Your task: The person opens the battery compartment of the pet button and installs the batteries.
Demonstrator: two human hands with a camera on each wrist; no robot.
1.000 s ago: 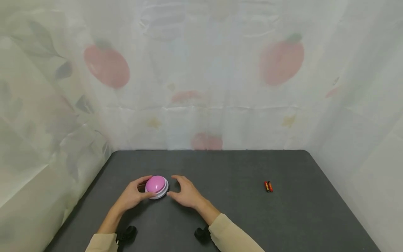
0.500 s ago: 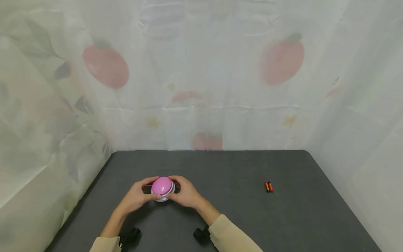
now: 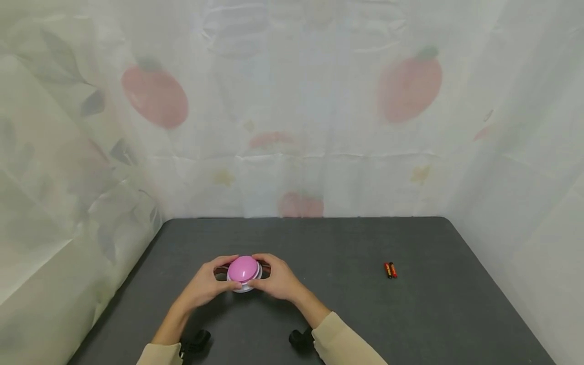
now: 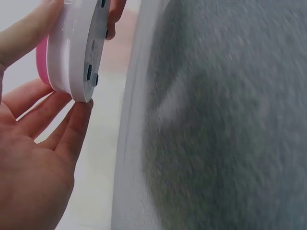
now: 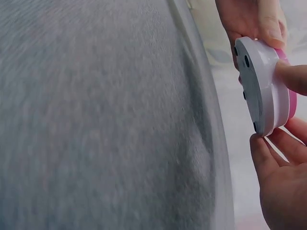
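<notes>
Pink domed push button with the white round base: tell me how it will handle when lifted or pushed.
The pink domed push button with white round base looks like rigid plastic and probably light: fingertips of the left hand and right hand alone hold it above the dark grey table. Its smooth rim may slip. Small feet underneath should resist sliding.

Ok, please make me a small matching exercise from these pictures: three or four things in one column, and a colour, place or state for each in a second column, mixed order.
Things:
1. button dome
2. button base
3. batteries
4. table

Descriptions:
a. dark grey
b. white, with small dark feet underneath
c. pink, between the left hand and the right hand
d. lying side by side, apart from both hands

Pairs: 1-c, 2-b, 3-d, 4-a
</notes>
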